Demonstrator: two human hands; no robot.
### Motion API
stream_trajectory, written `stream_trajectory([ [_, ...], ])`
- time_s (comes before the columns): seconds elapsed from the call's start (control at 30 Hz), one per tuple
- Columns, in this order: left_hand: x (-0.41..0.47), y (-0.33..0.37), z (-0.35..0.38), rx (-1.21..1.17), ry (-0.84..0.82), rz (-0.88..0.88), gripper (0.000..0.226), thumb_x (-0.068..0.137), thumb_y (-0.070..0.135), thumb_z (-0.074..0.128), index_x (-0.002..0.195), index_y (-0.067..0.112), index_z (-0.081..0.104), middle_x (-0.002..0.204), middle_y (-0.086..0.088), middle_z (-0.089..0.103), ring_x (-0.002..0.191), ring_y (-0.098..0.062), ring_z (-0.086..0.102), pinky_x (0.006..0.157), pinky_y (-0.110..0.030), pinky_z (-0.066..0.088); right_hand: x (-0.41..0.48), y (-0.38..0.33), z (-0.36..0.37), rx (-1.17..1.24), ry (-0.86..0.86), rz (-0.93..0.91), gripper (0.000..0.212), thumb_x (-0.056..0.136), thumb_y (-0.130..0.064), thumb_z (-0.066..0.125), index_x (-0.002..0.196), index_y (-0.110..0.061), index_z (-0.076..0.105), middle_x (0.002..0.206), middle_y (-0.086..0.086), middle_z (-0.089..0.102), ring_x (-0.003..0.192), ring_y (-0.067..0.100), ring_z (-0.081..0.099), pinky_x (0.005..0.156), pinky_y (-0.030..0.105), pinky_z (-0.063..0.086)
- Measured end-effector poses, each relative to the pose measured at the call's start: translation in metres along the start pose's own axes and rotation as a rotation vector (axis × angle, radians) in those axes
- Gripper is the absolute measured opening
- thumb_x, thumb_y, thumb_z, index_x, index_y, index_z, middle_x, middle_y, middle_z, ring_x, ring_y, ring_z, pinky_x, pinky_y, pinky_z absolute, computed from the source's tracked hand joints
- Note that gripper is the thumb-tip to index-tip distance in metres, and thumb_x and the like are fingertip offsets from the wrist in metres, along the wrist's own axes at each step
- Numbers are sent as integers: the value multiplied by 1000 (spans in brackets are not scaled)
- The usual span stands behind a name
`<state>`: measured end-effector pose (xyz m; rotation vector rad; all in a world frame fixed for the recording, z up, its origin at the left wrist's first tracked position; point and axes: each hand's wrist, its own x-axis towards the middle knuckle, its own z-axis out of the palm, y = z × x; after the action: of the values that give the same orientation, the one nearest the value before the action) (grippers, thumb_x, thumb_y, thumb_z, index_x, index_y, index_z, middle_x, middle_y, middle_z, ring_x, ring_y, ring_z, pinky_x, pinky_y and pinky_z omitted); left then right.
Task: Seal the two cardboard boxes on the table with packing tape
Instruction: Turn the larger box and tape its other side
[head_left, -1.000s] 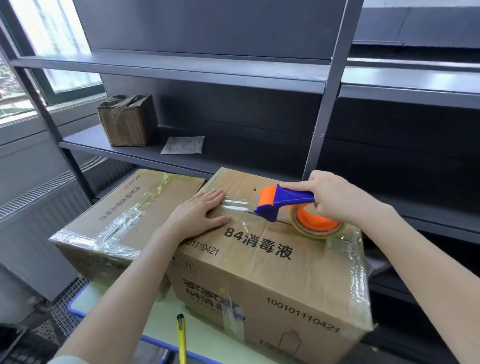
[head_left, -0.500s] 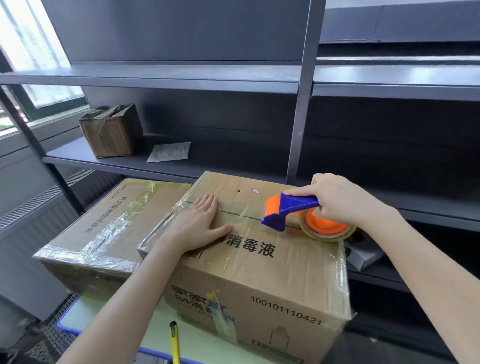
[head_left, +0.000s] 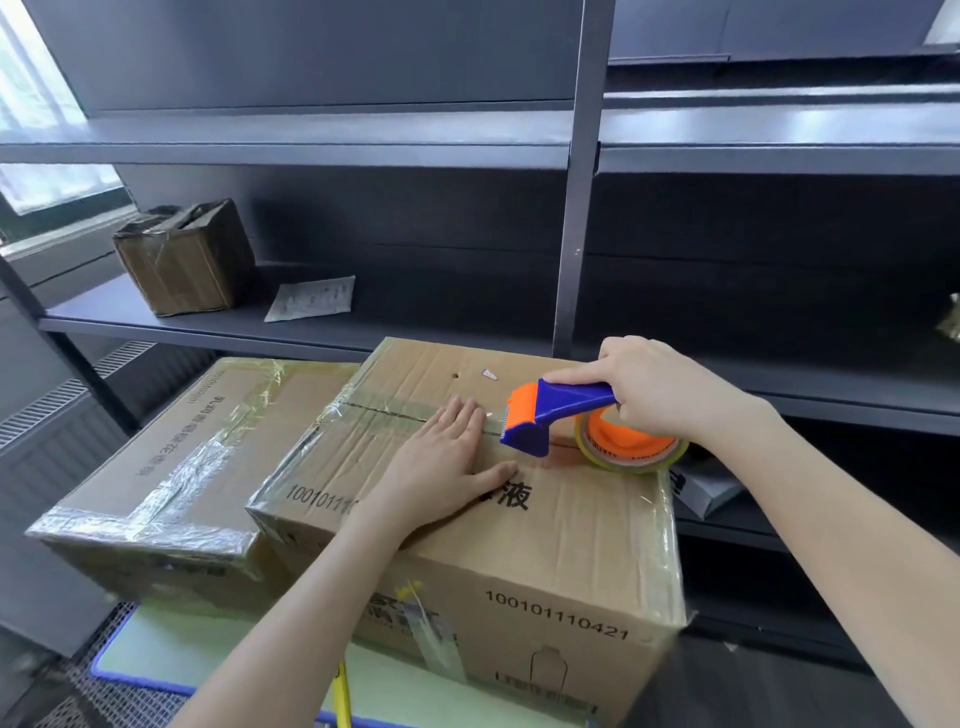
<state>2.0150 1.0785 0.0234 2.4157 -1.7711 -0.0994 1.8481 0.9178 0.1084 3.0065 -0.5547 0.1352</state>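
Flat left hand (head_left: 441, 457) has slid right along the box (head_left: 571, 519) seam, trailing the tape dispenser (head_left: 566, 405) the right hand (head_left: 660, 389) grips; seal looks nearly complete.

A person's left hand (head_left: 447, 457) is pressing flat on a cardboard box (head_left: 561, 525); the right hand (head_left: 660, 395) is gripping a tape dispenser (head_left: 566, 413) on its seam.

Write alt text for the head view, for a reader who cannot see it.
The right hand holds a blue tape dispenser on the top seam of a cardboard box; the left hand lies flat on it. A second, taped box sits to its left.
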Motion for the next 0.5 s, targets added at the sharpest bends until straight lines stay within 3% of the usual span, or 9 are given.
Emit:
stream_trajectory([
  [0.3,0,-3,0,-125,44,-21,80,87,65,40,150,21,16,157,9,9,143,-4,0,112,-23,13,-34,26,-15,55,3,64,70,86,-7,43,134,-56,31,93,-1,43,85,17,44,68,28,34],
  [0.5,-1,-6,-1,-144,38,-37,81,85,67,41,149,24,19,156,12,11,142,-1,2,112,-26,18,-58,36,-11,99,-15,58,75,86,-1,45,134,-57,29,92,-3,42,83,14,43,64,24,29],
])
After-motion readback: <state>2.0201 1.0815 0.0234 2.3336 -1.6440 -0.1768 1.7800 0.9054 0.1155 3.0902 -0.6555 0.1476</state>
